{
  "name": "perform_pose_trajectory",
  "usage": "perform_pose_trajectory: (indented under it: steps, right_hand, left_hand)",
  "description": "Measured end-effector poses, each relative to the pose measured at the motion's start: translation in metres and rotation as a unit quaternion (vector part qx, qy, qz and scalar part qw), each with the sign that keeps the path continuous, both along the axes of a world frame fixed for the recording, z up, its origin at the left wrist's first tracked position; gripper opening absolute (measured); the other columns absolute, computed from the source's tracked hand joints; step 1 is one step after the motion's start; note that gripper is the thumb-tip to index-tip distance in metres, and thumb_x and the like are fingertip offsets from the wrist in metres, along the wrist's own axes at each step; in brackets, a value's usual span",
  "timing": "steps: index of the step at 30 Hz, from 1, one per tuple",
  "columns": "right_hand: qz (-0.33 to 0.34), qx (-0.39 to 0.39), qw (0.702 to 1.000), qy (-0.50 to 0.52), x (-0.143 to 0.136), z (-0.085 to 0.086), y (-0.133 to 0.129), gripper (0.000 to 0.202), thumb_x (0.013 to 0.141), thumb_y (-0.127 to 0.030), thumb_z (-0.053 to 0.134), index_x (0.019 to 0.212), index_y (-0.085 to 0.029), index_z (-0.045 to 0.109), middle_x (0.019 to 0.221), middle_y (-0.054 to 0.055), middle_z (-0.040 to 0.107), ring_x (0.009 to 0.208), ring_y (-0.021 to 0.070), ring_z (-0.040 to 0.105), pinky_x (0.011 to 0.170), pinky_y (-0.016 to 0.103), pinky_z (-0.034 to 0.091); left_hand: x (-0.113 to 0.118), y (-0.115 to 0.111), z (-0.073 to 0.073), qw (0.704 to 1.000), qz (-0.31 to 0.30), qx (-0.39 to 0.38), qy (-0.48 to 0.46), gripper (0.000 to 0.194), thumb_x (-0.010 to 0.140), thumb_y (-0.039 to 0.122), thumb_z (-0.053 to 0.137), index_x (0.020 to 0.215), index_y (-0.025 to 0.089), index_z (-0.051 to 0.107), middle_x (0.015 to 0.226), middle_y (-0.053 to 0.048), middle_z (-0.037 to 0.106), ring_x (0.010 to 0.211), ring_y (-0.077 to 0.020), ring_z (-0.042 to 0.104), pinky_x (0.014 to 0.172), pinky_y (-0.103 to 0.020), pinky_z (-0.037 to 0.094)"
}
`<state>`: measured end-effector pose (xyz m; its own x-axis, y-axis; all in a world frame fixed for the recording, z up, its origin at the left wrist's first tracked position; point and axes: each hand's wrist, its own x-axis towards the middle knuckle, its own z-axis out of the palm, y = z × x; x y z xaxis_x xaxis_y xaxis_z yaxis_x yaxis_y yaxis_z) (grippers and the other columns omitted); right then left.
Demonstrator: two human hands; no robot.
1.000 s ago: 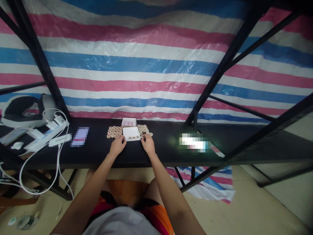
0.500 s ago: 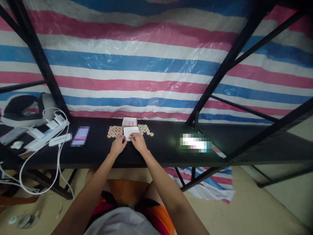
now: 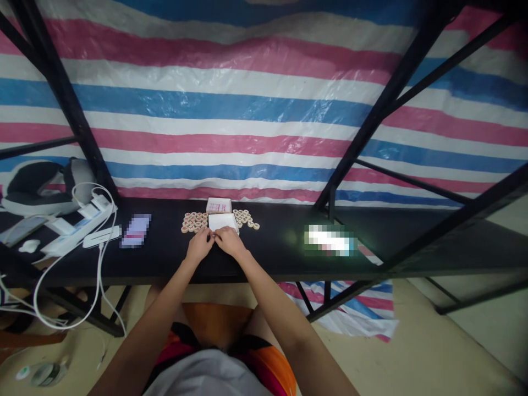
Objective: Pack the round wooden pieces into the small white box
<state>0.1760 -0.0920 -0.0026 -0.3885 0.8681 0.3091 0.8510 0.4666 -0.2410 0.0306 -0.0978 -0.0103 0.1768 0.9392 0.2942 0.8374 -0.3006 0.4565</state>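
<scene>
My left hand [image 3: 201, 245] and my right hand [image 3: 229, 240] meet at the near edge of a small white box [image 3: 223, 221], fingertips touching or almost touching. Both have curled, closed fingers; whatever is pinched between them is too small and hidden to name. Left of the box lies a cluster of round wooden Chinese chess pieces [image 3: 194, 222] with reddish marks. A looser group of Chinese chess pieces [image 3: 243, 216] with darker marks lies on its right. Just behind the box is a shallow white lid-like box [image 3: 219, 205] with a pink pattern.
Everything stands on a narrow black table [image 3: 268, 258]. To the left are a blurred-out phone [image 3: 136, 230], a white power strip [image 3: 82, 223] with cables, and a grey neck pillow [image 3: 41, 187]. A bright pixelated device [image 3: 329, 241] lies to the right. Black metal posts frame the table.
My right hand has drawn back from inside the white box and shifted left, so its fingertips now meet those of my left hand. The left hand stays nearly in place.
</scene>
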Motion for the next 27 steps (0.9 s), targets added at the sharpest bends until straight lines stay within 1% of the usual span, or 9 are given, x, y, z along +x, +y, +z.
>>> perform_pose_trajectory:
  steps: [3,5,7,9,11,13,19,25,27]
  right_hand:
    - [0.010,0.010,1.000,0.021,0.004,-0.001,0.000,0.024,0.087,-0.021,0.047,0.098,-0.020,0.068,0.101,0.006,0.067,0.101,0.0187,0.055,0.092,0.030,0.036]
    - [-0.007,0.033,0.998,0.046,0.011,-0.002,0.002,0.027,0.088,-0.021,0.045,0.103,-0.020,0.067,0.111,0.007,0.064,0.106,0.0194,0.052,0.095,0.032,0.035]
    - [-0.055,0.061,0.994,0.073,0.024,-0.002,0.004,0.031,0.087,-0.018,0.043,0.108,-0.019,0.066,0.117,0.008,0.062,0.110,0.0207,0.050,0.098,0.035,0.034]
    - [-0.127,0.080,0.984,0.093,0.039,-0.005,0.007,0.034,0.085,-0.015,0.042,0.110,-0.017,0.065,0.119,0.009,0.060,0.110,0.0220,0.049,0.099,0.036,0.033]
    - [-0.194,0.080,0.973,0.098,0.054,-0.009,0.008,0.038,0.084,-0.013,0.041,0.114,-0.017,0.063,0.125,0.009,0.056,0.111,0.0232,0.047,0.098,0.037,0.034]
    - [-0.227,0.065,0.968,0.087,0.065,-0.016,0.007,0.041,0.084,-0.012,0.041,0.119,-0.018,0.060,0.129,0.010,0.053,0.113,0.0246,0.046,0.095,0.037,0.037]
    - [-0.218,0.054,0.973,0.045,0.070,-0.033,0.002,0.042,0.085,-0.016,0.043,0.125,-0.018,0.056,0.136,0.011,0.046,0.121,0.0261,0.040,0.097,0.039,0.036]
    - [-0.200,0.025,0.978,0.044,0.070,-0.034,0.005,0.040,0.088,-0.020,0.040,0.126,-0.015,0.055,0.128,0.012,0.054,0.120,0.0223,0.043,0.100,0.036,0.035]
    - [-0.204,0.029,0.977,0.047,0.071,-0.034,0.005,0.041,0.088,-0.021,0.041,0.126,-0.015,0.055,0.129,0.012,0.053,0.120,0.0228,0.043,0.100,0.036,0.035]
  left_hand:
    - [0.001,-0.001,0.000,1.000,0.003,0.000,0.002,0.011,0.085,0.026,0.047,0.088,0.021,0.056,0.096,-0.005,0.059,0.085,-0.0176,0.058,0.072,-0.026,0.042]
    - [0.001,-0.001,0.000,1.000,0.005,0.007,0.002,0.011,0.085,0.025,0.047,0.088,0.020,0.056,0.097,-0.005,0.059,0.086,-0.0171,0.057,0.073,-0.026,0.042]
    - [0.001,-0.001,-0.001,1.000,0.006,0.014,0.003,0.011,0.085,0.024,0.046,0.088,0.020,0.056,0.097,-0.005,0.059,0.085,-0.0164,0.057,0.074,-0.026,0.042]
    - [0.000,-0.001,-0.002,1.000,0.006,0.018,0.005,0.010,0.085,0.024,0.046,0.088,0.021,0.056,0.097,-0.004,0.059,0.083,-0.0162,0.057,0.073,-0.026,0.042]
    - [0.000,0.000,-0.003,1.000,0.004,0.019,0.005,0.010,0.085,0.025,0.046,0.087,0.021,0.055,0.097,-0.004,0.059,0.083,-0.0165,0.057,0.073,-0.026,0.042]
    - [0.000,0.000,-0.003,1.000,0.006,0.019,0.006,0.010,0.084,0.024,0.046,0.087,0.021,0.055,0.096,-0.004,0.059,0.084,-0.0168,0.057,0.073,-0.026,0.042]
    - [0.000,-0.001,-0.001,1.000,0.008,0.014,0.007,0.010,0.084,0.023,0.046,0.088,0.021,0.056,0.096,-0.004,0.059,0.085,-0.0171,0.057,0.074,-0.026,0.042]
    - [0.001,-0.002,0.001,1.000,0.016,0.009,0.008,0.011,0.084,0.024,0.047,0.088,0.021,0.056,0.097,-0.005,0.060,0.085,-0.0174,0.057,0.072,-0.026,0.042]
    - [0.001,-0.002,0.002,1.000,0.018,0.005,0.007,0.011,0.084,0.024,0.047,0.088,0.021,0.057,0.098,-0.005,0.060,0.086,-0.0172,0.057,0.073,-0.026,0.042]
